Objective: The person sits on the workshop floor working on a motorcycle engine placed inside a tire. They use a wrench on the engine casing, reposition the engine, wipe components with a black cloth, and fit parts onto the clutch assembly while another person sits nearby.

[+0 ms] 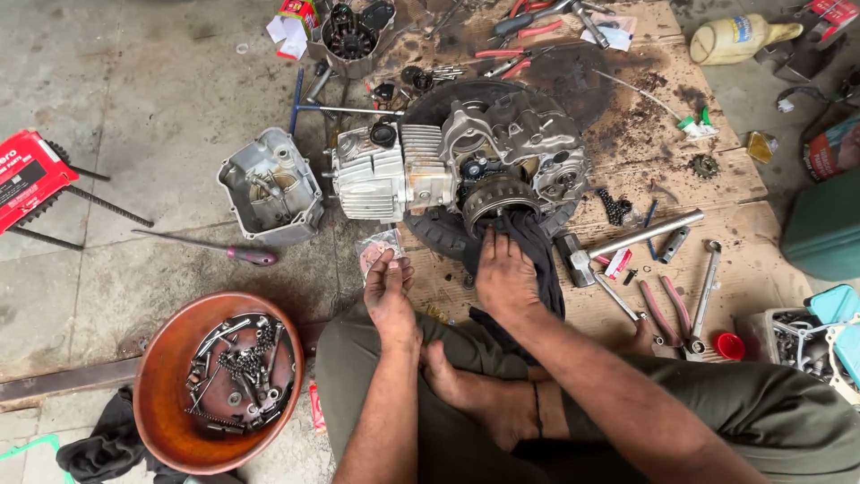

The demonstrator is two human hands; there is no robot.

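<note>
A small motorcycle engine lies on a black tyre atop greasy cardboard, its round clutch facing me. My right hand presses a dark cloth up against the clutch's lower edge. My left hand is palm up just left of it, fingers curled around a small clear packet of reddish parts. I sit cross-legged on the floor, bare feet under my arms.
A brown bowl of bolts and chain sits at lower left. An engine cover and a screwdriver lie left. Hammer, pliers, wrench and tube lie right. A yellow bottle stands far right.
</note>
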